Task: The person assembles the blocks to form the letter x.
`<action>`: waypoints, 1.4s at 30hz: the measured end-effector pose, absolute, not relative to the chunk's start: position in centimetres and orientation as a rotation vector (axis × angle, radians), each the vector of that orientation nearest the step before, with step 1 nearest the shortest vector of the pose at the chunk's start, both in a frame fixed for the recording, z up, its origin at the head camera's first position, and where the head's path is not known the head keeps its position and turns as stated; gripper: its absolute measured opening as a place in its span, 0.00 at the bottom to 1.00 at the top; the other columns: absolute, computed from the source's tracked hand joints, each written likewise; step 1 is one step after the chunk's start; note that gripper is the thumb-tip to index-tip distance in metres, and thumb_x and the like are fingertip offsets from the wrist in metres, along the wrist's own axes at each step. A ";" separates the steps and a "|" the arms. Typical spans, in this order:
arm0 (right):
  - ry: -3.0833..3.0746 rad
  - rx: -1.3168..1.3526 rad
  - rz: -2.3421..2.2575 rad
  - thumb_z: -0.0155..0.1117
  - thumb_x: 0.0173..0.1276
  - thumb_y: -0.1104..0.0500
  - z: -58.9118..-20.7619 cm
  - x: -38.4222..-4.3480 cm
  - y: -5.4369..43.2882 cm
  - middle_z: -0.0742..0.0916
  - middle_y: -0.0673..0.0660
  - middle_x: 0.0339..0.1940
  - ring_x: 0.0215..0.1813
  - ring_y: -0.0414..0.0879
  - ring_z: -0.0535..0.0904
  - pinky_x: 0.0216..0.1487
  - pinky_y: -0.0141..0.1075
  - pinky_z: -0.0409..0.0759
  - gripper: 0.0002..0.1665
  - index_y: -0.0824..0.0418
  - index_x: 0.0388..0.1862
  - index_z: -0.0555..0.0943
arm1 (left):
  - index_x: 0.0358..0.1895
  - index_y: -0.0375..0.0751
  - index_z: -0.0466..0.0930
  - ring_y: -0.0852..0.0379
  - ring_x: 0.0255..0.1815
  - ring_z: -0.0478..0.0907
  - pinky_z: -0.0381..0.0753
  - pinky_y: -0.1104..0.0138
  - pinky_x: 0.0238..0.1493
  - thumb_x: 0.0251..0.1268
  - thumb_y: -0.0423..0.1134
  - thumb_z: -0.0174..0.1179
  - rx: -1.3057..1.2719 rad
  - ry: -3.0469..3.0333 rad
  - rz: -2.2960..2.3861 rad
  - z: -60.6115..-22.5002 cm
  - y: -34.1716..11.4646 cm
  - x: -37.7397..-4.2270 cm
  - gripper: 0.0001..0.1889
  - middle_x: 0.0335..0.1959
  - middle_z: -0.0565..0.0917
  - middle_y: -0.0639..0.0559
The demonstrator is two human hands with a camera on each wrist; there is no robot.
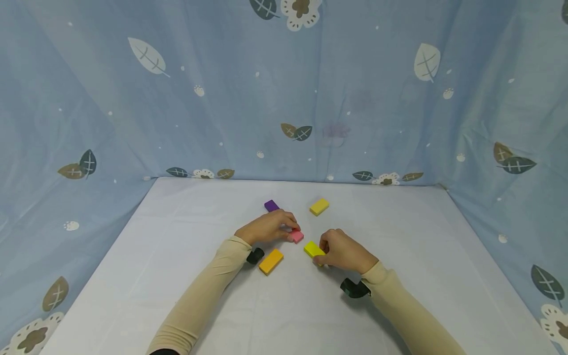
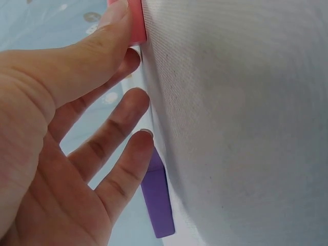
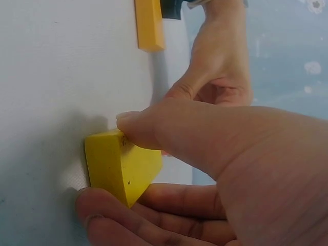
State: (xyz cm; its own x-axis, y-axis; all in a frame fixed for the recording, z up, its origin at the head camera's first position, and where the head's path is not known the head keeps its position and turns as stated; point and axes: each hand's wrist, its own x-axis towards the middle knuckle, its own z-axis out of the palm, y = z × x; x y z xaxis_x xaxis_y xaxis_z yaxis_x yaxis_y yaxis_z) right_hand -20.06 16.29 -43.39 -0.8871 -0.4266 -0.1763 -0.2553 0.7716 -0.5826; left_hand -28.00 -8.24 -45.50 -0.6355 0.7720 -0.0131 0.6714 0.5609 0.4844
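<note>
My left hand [image 1: 269, 227] pinches a pink block [image 1: 297, 236] between thumb and fingers, low over the white table. In the left wrist view the pink block [image 2: 136, 23] shows at the top, under the thumb tip, with the other fingers spread below it. My right hand [image 1: 345, 251] holds a bright yellow block [image 1: 312, 249] by its two sides. Seen from the right wrist, the thumb lies along one edge of that yellow block [image 3: 105, 161] and the fingers are on the opposite side. A purple block [image 1: 271, 205] lies just beyond my left hand, partly covered by it.
An orange block [image 1: 271, 262] lies on the white table [image 1: 177, 236] near my left wrist. Farther back is a paler yellow block [image 1: 319, 207]. Blue patterned cloth [image 1: 248, 98] rises behind the table and at both sides. Each wrist wears a dark camera [image 1: 354, 288].
</note>
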 end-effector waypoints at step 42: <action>2.639 -0.563 -0.816 0.80 0.60 0.57 -42.8 -21.4 15.1 0.80 0.50 0.18 0.19 0.39 0.72 0.23 0.30 0.71 0.13 0.63 0.29 0.84 | 0.57 0.47 0.88 0.52 0.61 0.79 0.75 0.56 0.71 0.68 0.42 0.69 1.223 2.564 0.656 -45.6 -8.4 -28.1 0.16 0.56 0.86 0.54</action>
State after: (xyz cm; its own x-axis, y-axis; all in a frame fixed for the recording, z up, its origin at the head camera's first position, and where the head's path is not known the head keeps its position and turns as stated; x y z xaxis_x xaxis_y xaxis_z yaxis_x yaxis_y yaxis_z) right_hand -21.45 15.13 -42.80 -0.8706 -0.4563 -0.1840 -0.2727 0.7588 -0.5915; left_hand -28.13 -8.35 -45.61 -0.6271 0.7789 -0.0105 0.6781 0.5525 0.4847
